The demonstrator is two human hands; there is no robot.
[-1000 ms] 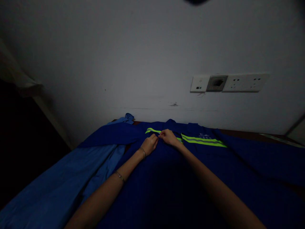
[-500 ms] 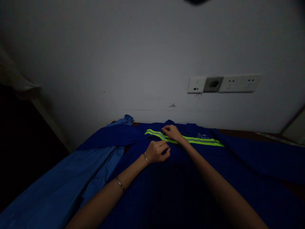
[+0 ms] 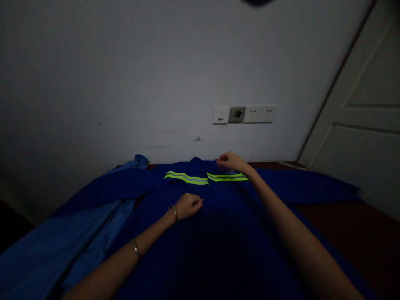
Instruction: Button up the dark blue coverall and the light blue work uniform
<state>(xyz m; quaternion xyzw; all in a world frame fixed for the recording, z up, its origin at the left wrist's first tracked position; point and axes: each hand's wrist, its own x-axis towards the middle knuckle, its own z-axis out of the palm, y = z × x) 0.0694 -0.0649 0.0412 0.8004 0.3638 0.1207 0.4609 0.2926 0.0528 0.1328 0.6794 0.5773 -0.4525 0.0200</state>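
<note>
A dark blue work jacket (image 3: 215, 233) is spread out front up, its collar toward the wall and its sleeves out to both sides. Yellow-green reflective bands (image 3: 187, 178) cross its chest, parted at the front opening. My left hand (image 3: 188, 206), wearing a bracelet at the wrist, is closed at the front opening below the bands; its fingertips press together on the cloth. Up near the collar, my right hand (image 3: 231, 161) has its fingers pinched at the jacket's cloth, over the chest with white lettering. Deep shadow hides the jacket's lower part.
A lighter blue garment (image 3: 34, 254) lies at the left, partly under the jacket's sleeve. Behind stands a pale wall (image 3: 140, 83) with a row of sockets (image 3: 258, 114). A panelled white door (image 3: 362, 112) is at the right, beside a dark reddish-brown surface (image 3: 337, 225).
The view has turned right, bringing the door in. My hands have moved apart: the right is up by the collar, the left lower on the front. The right sleeve now lies out straighter.
</note>
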